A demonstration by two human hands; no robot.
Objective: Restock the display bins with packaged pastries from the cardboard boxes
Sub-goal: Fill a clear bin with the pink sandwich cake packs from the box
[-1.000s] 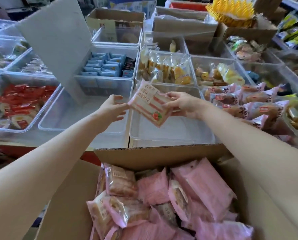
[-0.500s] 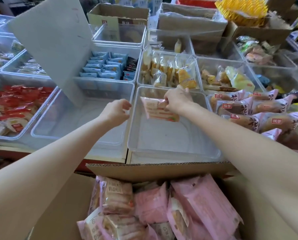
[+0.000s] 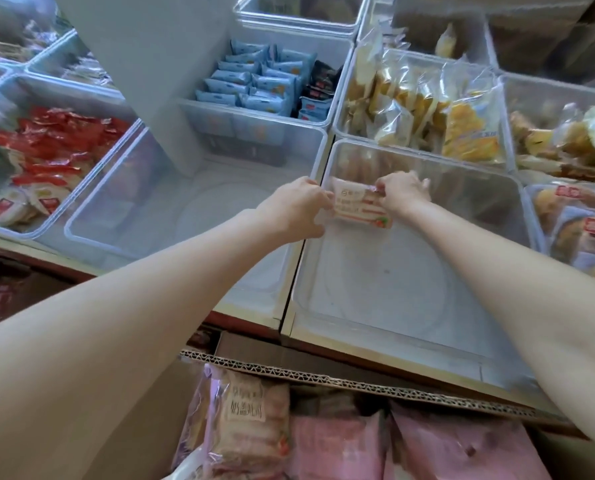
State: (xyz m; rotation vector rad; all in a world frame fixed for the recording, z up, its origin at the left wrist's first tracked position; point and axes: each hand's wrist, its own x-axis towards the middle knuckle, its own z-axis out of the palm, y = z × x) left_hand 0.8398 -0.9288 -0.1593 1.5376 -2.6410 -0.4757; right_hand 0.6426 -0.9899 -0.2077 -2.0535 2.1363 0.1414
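Nearest, an open cardboard box [image 3: 341, 377] holds pink-wrapped pastries [image 3: 337, 445]. Beyond it, on the counter [image 3: 244, 315], sits a clear display bin [image 3: 496, 258]. Both hands reach into its far left corner: the left hand [image 3: 297, 209] and the right hand [image 3: 401, 192] each pinch an end of one pastry packet [image 3: 358, 207], fingers curled on its wrapper. Farther back, bins hold blue packets [image 3: 254, 84] and yellow pastries [image 3: 424, 109].

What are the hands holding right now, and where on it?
One pastry packet: left hand grips its left end, right hand pinches its upper right edge, over the clear bin.
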